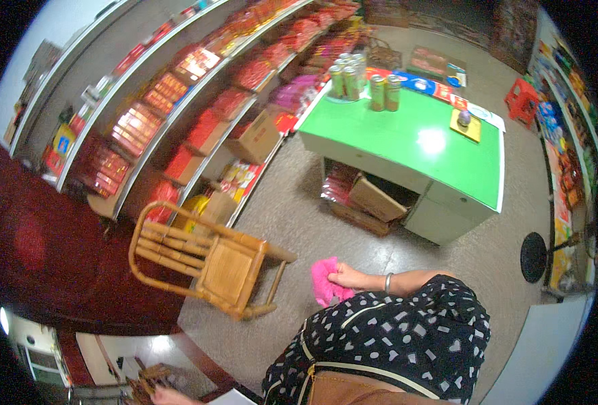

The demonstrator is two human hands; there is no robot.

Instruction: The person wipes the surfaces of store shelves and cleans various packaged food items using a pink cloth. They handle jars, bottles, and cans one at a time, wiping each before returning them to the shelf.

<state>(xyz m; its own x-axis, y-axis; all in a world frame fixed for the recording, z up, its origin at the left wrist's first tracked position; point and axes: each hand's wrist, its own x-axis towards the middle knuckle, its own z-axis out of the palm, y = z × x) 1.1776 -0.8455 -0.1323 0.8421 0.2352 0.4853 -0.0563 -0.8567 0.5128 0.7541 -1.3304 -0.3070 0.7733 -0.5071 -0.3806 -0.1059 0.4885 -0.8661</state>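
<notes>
A crumpled pink cloth (323,283) is held in my right hand (347,277), which has a metal bangle at its wrist, above the grey floor. Beyond it stands a counter with a green top (380,134). A bamboo chair (228,273) is to the left of the cloth, not touching it. At the lower left edge, what appears to be my left hand (170,396) is beside or on a brown, wooden-looking object (152,377); blur and the picture's edge hide its grip.
Shelves (198,172) packed with red and gold packages line the left. On the counter are several drink cans (347,81) and a yellow pad (465,125). An open cardboard box (377,198) sits under it. A red stool (521,101) and a round black seat (533,257) stand at the right.
</notes>
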